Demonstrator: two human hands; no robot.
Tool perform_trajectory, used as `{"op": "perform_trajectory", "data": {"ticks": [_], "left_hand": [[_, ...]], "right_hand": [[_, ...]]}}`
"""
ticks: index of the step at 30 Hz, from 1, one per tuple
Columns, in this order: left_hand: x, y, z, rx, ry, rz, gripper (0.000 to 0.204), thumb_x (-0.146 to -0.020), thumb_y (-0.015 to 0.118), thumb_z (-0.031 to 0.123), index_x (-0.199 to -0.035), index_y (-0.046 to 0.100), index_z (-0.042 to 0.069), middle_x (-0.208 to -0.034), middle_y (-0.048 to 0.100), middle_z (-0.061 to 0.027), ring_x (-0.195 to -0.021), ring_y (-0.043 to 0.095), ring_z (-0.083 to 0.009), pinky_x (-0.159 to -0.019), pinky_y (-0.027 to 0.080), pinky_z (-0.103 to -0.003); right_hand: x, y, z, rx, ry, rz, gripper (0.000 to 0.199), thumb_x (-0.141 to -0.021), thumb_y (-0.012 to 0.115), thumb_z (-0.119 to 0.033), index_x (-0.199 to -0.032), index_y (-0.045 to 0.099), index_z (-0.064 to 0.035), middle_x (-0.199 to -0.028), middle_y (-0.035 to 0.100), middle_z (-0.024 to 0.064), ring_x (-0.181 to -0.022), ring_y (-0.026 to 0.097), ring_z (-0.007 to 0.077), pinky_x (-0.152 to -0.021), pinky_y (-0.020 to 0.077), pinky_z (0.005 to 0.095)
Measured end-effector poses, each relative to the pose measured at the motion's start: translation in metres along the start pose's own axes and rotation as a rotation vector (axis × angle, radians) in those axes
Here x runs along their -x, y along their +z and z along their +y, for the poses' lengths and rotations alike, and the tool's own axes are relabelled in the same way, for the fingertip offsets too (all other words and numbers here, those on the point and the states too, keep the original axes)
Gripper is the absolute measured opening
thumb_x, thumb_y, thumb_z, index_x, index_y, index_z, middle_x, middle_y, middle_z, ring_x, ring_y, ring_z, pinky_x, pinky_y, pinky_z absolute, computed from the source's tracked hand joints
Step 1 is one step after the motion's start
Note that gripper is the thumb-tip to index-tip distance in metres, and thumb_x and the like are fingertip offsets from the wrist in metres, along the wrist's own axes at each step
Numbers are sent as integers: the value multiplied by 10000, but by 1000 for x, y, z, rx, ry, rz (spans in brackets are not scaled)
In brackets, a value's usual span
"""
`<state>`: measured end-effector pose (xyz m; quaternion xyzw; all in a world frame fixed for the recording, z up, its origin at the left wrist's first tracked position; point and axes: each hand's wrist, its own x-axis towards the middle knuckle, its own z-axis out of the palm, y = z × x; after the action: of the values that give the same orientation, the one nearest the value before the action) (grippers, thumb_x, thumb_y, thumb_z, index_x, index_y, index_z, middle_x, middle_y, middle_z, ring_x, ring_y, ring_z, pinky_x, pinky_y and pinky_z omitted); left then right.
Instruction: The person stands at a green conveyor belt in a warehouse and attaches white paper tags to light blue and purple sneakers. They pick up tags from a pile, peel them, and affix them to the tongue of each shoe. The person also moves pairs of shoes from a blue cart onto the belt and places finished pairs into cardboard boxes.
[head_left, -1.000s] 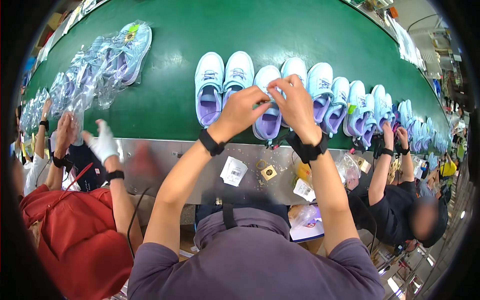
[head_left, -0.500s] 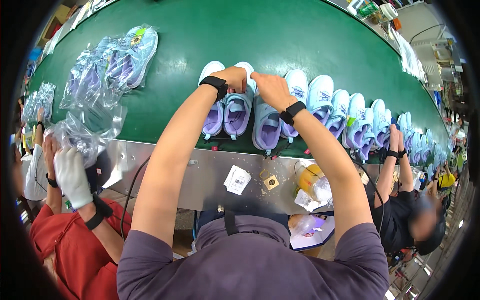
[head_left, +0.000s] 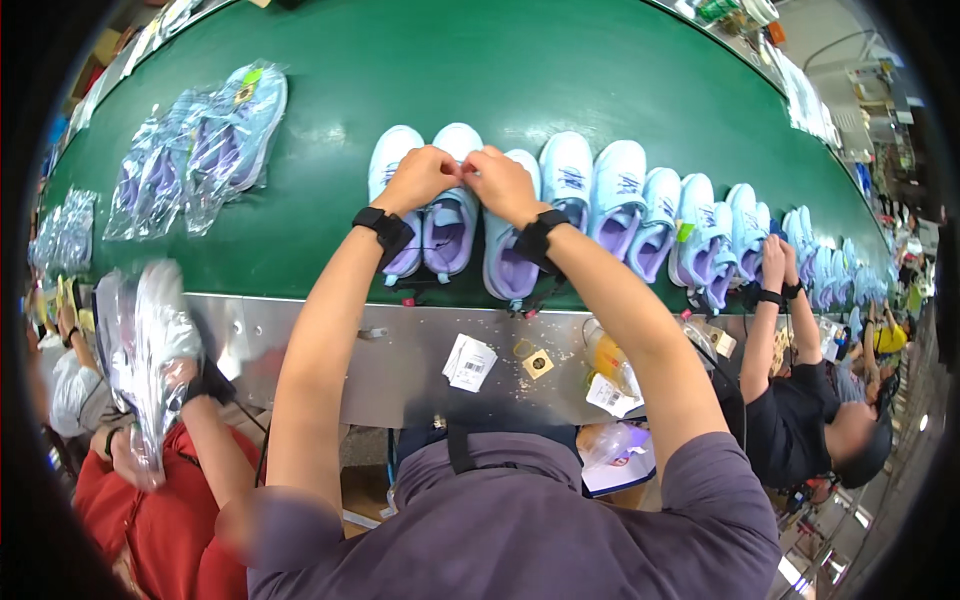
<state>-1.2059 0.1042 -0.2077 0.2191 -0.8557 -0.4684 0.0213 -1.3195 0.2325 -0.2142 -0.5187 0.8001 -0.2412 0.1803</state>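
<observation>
A pale blue shoe with purple lining (head_left: 449,242) stood on the green tabletop (head_left: 340,70), its upper directly beneath the left grip (head_left: 418,180) and right grip (head_left: 503,187). Their fingertips pinched close together; whether they grasped anything was hidden. One second earlier, both were over the neighbouring shoe (head_left: 511,268) to the right.

We saw a row of shoes (head_left: 620,168) on the table (head_left: 480,60), bagged shoes (head_left: 238,140) to its left, tags (head_left: 469,362) on the ledge (head_left: 405,385) before it, apparently more shoes (head_left: 822,275) far right.
</observation>
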Motion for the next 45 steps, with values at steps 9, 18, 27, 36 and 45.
{"op": "perform_trajectory", "data": {"ticks": [9, 18, 27, 36, 45], "left_hand": [[14, 10, 8, 385, -273, 117, 171, -779, 612, 60, -923, 651, -25, -795, 655, -81, -705, 613, -160, -624, 480, -316], [22, 12, 11, 809, -288, 219, 204, -864, 575, 63, -1041, 631, -21, -893, 644, -77, -781, 630, -142, -706, 523, -246], [24, 22, 25, 919, -146, 164, 301, -851, 589, 28, -1140, 531, -34, -880, 648, -102, -794, 638, -149, -714, 528, -250], [21, 21, 19, 907, -160, 143, 380, -823, 609, -9, -1169, 454, -21, -860, 646, -99, -775, 633, -153, -695, 518, -262], [22, 23, 20, 823, -168, 109, 410, -834, 592, -1, -1215, 447, -41, -863, 654, -114, -748, 628, -144, -683, 511, -261]], "right_hand": [[3, -6, 6, -892, 139, 82, 184, -849, 558, -72, -994, 520, 36, -931, 614, 147, -729, 647, 206, -648, 531, 308], [6, -27, 3, -1496, 355, -58, 238, -860, 598, -48, -1070, 538, 46, -994, 627, 148, -895, 629, 181, -796, 523, 262], [1, -26, 13, -1377, 363, -144, 177, -826, 658, -76, -973, 578, -17, -933, 658, 89, -840, 641, 143, -710, 542, 260], [0, -28, 18, -1357, 373, -221, 172, -833, 657, -98, -973, 583, -29, -935, 661, 72, -819, 640, 128, -698, 537, 245], [2, -31, 11, -1097, 184, -121, 163, -768, 685, -74, -902, 601, -37, -849, 641, 42, -752, 616, 104, -646, 519, 217]]}}
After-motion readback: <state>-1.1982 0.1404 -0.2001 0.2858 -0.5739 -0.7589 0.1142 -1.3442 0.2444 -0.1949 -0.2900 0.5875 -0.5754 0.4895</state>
